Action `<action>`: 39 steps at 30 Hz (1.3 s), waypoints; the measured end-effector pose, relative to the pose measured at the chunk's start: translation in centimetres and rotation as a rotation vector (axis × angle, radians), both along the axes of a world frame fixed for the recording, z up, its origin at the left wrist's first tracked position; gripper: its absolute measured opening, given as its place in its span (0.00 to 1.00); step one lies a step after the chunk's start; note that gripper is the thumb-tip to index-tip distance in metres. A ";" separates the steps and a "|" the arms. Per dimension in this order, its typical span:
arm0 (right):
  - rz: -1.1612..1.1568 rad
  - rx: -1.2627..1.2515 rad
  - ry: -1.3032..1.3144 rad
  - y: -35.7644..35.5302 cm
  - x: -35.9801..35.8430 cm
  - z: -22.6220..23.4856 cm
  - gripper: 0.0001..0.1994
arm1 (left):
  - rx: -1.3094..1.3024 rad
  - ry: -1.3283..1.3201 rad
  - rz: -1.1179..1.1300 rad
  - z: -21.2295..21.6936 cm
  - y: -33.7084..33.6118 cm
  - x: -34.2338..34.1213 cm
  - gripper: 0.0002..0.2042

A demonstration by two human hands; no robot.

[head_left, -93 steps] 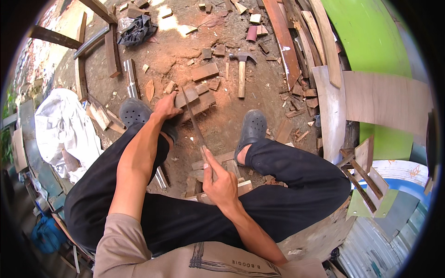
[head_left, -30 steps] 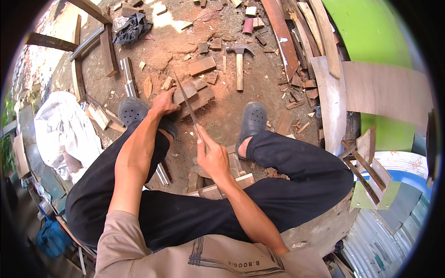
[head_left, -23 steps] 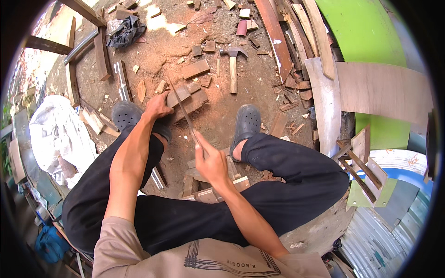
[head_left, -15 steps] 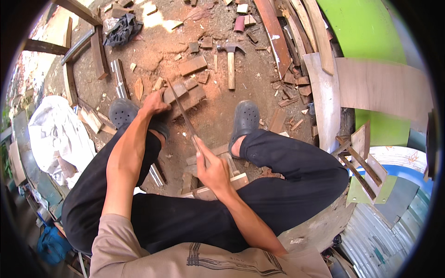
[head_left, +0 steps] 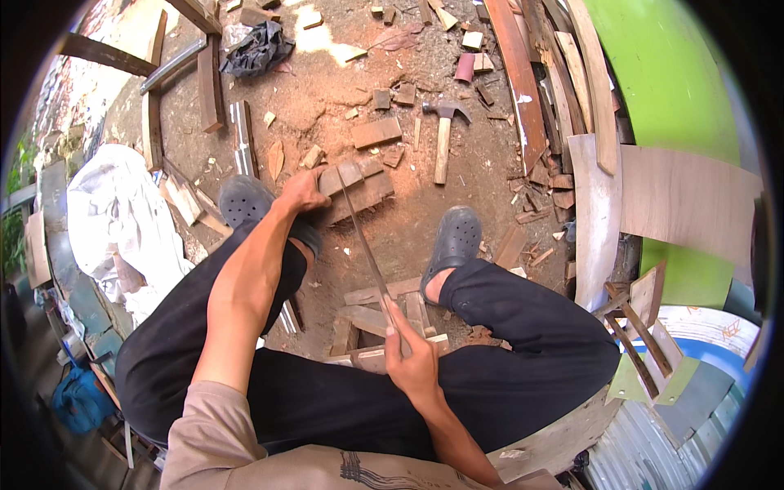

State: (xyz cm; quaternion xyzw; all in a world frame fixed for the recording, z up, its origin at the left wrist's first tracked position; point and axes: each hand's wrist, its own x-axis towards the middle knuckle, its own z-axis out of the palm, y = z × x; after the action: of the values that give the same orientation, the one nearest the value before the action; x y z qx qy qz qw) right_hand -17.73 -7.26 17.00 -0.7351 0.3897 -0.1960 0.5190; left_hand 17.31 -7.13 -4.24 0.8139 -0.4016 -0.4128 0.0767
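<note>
My right hand is closed round the handle end of a handsaw, held low in front of my lap. Its long thin blade shows nearly edge-on and slants away to the left. The far part of the blade lies across a small wood piece, which rests on a thicker wooden block on the ground. My left hand grips the left end of that small piece and presses it on the block; its fingertips are partly hidden.
A claw hammer lies beyond the block, among scattered offcuts. My feet in dark clogs flank the work. A wooden frame sits close to my lap. Planks are stacked at right, a white sack at left.
My right hand has drawn the saw back toward my body, while my left hand stays on the small wood piece. The whole view has shifted, so the scene sits further right and lower.
</note>
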 end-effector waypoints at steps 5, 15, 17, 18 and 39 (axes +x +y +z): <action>0.043 0.257 0.182 -1.9 4.6 -2.2 0.22 | 0.062 0.015 0.017 0.7 -0.6 -0.5 0.41; 0.006 0.062 0.065 -1.1 1.6 -0.7 0.20 | 0.031 -0.040 0.017 1.5 -0.4 -1.2 0.41; -0.008 0.016 0.011 -0.8 0.7 -0.2 0.20 | 0.078 -0.001 0.019 1.0 -0.4 -0.6 0.42; 0.009 0.074 0.082 -1.8 2.8 -2.8 0.21 | 0.083 0.026 0.043 0.9 -0.4 0.4 0.42; 0.041 0.240 0.229 -2.2 1.9 -1.4 0.21 | 0.038 0.063 0.063 0.8 -0.9 0.7 0.38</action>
State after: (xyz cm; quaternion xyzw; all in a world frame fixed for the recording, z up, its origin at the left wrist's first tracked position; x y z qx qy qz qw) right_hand -15.78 -9.46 15.61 -0.6932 0.4517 -0.0527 0.5591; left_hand 18.00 -8.00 -3.43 0.8140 -0.3654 -0.4430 0.0866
